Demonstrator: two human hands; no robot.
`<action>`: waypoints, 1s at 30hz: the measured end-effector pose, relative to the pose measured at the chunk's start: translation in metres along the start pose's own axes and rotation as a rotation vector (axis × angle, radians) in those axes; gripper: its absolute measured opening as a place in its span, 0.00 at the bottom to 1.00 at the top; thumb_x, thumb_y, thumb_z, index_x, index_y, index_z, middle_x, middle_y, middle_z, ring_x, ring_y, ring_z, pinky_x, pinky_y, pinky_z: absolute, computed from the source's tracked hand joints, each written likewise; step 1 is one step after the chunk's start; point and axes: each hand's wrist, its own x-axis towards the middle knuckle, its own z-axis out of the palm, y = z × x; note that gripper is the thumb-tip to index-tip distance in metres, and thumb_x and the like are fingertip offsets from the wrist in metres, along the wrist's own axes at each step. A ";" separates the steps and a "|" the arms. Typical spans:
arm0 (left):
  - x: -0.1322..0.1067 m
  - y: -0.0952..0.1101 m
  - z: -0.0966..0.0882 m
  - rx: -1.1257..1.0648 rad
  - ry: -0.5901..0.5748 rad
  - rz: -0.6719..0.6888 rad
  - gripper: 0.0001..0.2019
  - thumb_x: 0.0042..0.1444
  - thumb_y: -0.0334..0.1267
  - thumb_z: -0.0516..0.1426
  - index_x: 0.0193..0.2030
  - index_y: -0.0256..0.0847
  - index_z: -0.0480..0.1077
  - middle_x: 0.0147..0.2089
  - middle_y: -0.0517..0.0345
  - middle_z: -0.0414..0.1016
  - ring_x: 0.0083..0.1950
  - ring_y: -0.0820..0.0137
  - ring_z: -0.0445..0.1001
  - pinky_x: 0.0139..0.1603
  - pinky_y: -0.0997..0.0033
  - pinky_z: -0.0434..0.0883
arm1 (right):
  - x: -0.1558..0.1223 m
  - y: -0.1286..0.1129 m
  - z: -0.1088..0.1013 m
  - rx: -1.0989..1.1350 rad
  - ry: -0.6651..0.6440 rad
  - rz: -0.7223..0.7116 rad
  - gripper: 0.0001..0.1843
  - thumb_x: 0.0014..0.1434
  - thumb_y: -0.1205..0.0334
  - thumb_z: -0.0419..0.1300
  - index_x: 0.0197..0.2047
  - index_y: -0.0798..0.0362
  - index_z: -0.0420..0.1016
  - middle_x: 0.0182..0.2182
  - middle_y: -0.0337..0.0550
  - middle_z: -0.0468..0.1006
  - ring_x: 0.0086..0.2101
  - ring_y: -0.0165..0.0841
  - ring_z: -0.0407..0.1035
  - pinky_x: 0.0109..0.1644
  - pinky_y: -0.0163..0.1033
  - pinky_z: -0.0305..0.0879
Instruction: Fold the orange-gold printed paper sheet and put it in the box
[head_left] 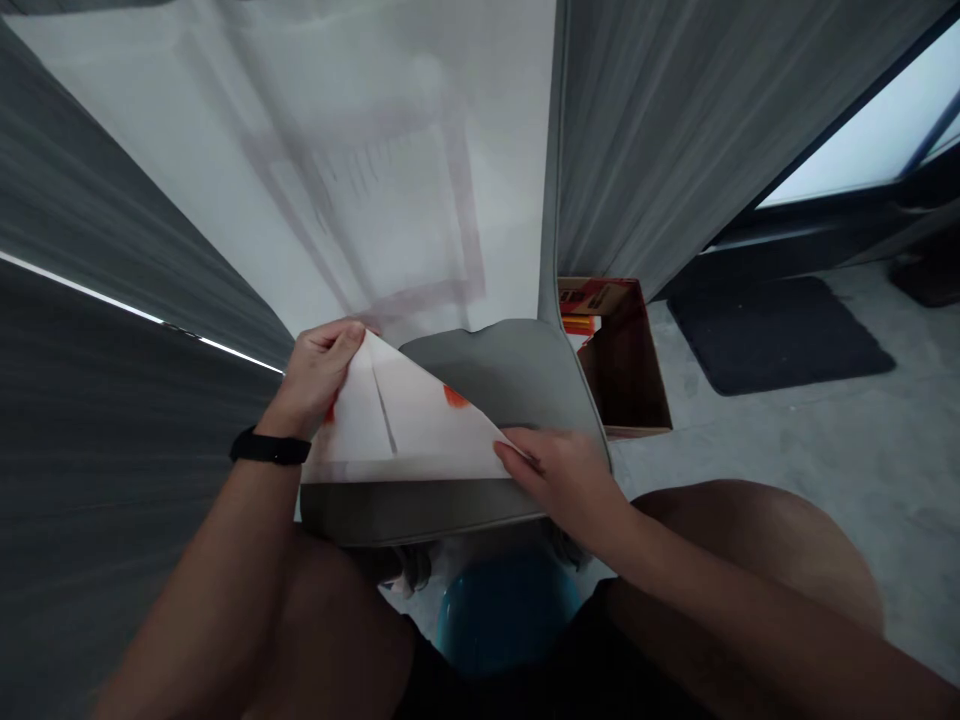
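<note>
Holding white paper [352,425] over grey board [495,370]; cardboard box [622,360] on concrete floor [750,470].

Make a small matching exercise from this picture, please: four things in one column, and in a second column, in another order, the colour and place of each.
Things:
1. black wristband
2. folded white paper
3. cardboard box
4. round blue container

Descriptions:
A. white with orange-red marks, held by the left hand and right hand
B. black, on the left wrist
C. blue, low down between the legs
D. brown, open, on the floor at right

Pairs: 1-B, 2-A, 3-D, 4-C
</note>
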 end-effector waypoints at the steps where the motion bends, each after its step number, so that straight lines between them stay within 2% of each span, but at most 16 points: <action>1: -0.001 0.002 0.000 0.010 0.004 0.004 0.21 0.57 0.62 0.61 0.29 0.44 0.74 0.28 0.58 0.72 0.32 0.67 0.70 0.28 0.71 0.67 | 0.000 0.000 0.000 -0.003 0.004 0.009 0.17 0.72 0.56 0.51 0.33 0.50 0.74 0.30 0.44 0.78 0.31 0.35 0.68 0.35 0.41 0.47; 4: -0.003 0.006 0.004 0.032 0.006 0.039 0.18 0.58 0.55 0.61 0.27 0.44 0.73 0.28 0.58 0.73 0.34 0.67 0.71 0.31 0.70 0.69 | 0.002 0.001 0.000 0.016 -0.013 0.053 0.17 0.71 0.55 0.53 0.31 0.50 0.71 0.28 0.42 0.76 0.29 0.33 0.65 0.34 0.41 0.45; 7: -0.001 0.008 0.010 0.053 0.009 0.109 0.12 0.58 0.48 0.62 0.30 0.44 0.76 0.34 0.56 0.78 0.39 0.65 0.75 0.38 0.68 0.72 | 0.007 0.003 0.001 0.085 -0.072 0.096 0.21 0.72 0.52 0.52 0.28 0.50 0.66 0.24 0.40 0.71 0.26 0.32 0.63 0.32 0.41 0.45; 9: 0.002 0.008 0.016 0.084 0.004 0.144 0.10 0.59 0.45 0.62 0.31 0.43 0.77 0.36 0.55 0.80 0.40 0.64 0.76 0.41 0.68 0.73 | 0.011 0.006 0.002 0.087 -0.078 0.110 0.22 0.72 0.51 0.51 0.27 0.50 0.64 0.24 0.40 0.72 0.27 0.32 0.63 0.32 0.41 0.46; 12: 0.005 0.004 0.025 0.145 -0.028 0.184 0.10 0.61 0.44 0.60 0.33 0.43 0.77 0.37 0.54 0.80 0.41 0.65 0.75 0.44 0.68 0.72 | 0.016 0.013 0.004 -0.067 -0.056 0.170 0.20 0.73 0.51 0.52 0.30 0.50 0.69 0.28 0.43 0.76 0.28 0.34 0.64 0.33 0.42 0.45; 15: 0.006 -0.002 0.036 0.234 -0.063 0.201 0.11 0.62 0.44 0.58 0.33 0.42 0.76 0.37 0.54 0.79 0.40 0.66 0.74 0.43 0.68 0.68 | 0.018 0.020 0.009 -0.308 0.021 0.215 0.17 0.74 0.52 0.51 0.39 0.51 0.76 0.33 0.49 0.79 0.32 0.38 0.68 0.35 0.43 0.48; 19: 0.005 -0.010 0.047 0.358 -0.112 0.165 0.14 0.63 0.44 0.57 0.27 0.42 0.70 0.32 0.56 0.74 0.36 0.66 0.68 0.40 0.68 0.62 | 0.023 0.028 0.024 -0.524 0.194 0.112 0.14 0.73 0.60 0.52 0.53 0.54 0.77 0.45 0.55 0.80 0.44 0.44 0.70 0.43 0.44 0.57; 22: 0.005 -0.013 0.049 0.366 -0.187 0.071 0.18 0.64 0.45 0.55 0.24 0.43 0.65 0.26 0.60 0.66 0.32 0.68 0.63 0.35 0.68 0.57 | 0.030 0.033 0.038 -0.613 0.301 0.056 0.17 0.73 0.62 0.53 0.60 0.54 0.74 0.49 0.55 0.78 0.46 0.45 0.68 0.47 0.45 0.57; 26: 0.005 -0.017 0.045 0.287 -0.269 -0.104 0.21 0.66 0.48 0.54 0.23 0.43 0.65 0.23 0.63 0.59 0.28 0.69 0.59 0.31 0.68 0.53 | 0.037 0.043 0.054 -0.658 0.339 -0.073 0.14 0.73 0.65 0.54 0.55 0.52 0.78 0.50 0.52 0.78 0.45 0.43 0.65 0.47 0.46 0.56; 30: 0.007 -0.017 0.045 0.383 -0.198 -0.152 0.18 0.64 0.46 0.59 0.25 0.42 0.69 0.24 0.62 0.65 0.29 0.69 0.63 0.32 0.68 0.55 | 0.038 0.056 0.062 -0.692 0.395 -0.159 0.12 0.72 0.67 0.55 0.52 0.51 0.80 0.50 0.52 0.78 0.45 0.42 0.63 0.46 0.45 0.55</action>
